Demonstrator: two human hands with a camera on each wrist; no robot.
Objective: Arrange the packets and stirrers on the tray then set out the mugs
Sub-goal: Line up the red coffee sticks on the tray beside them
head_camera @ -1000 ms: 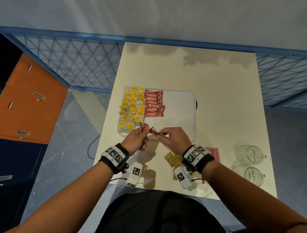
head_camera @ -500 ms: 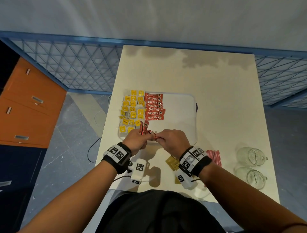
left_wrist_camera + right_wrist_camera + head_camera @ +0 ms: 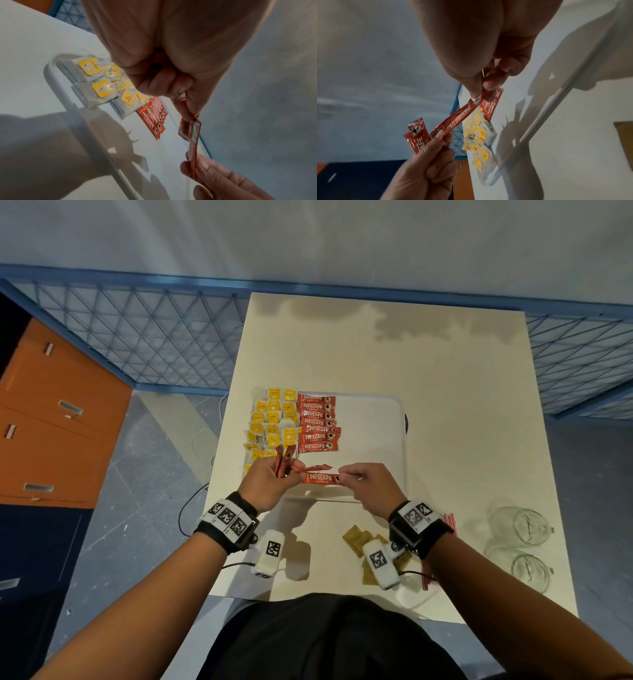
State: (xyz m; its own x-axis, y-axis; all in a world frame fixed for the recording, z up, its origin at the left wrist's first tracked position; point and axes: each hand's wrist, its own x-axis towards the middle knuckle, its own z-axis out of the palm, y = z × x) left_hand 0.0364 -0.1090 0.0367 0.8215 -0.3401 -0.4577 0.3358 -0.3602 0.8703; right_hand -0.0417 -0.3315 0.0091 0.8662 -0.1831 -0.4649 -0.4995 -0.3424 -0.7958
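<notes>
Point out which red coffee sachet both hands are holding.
The coffee sachet stretched flat between left hand and right hand, above the tray's near edge; the others sit in rows or in the left hand alone.

Orange drawer cabinet [image 3: 51,419] beside blue mesh fence [image 3: 144,337]

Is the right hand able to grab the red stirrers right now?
Probably not yet: the right hand pinches a red coffee packet. The red stirrers lie uncovered on the table beside its wrist, so it would need to let go first.
</notes>
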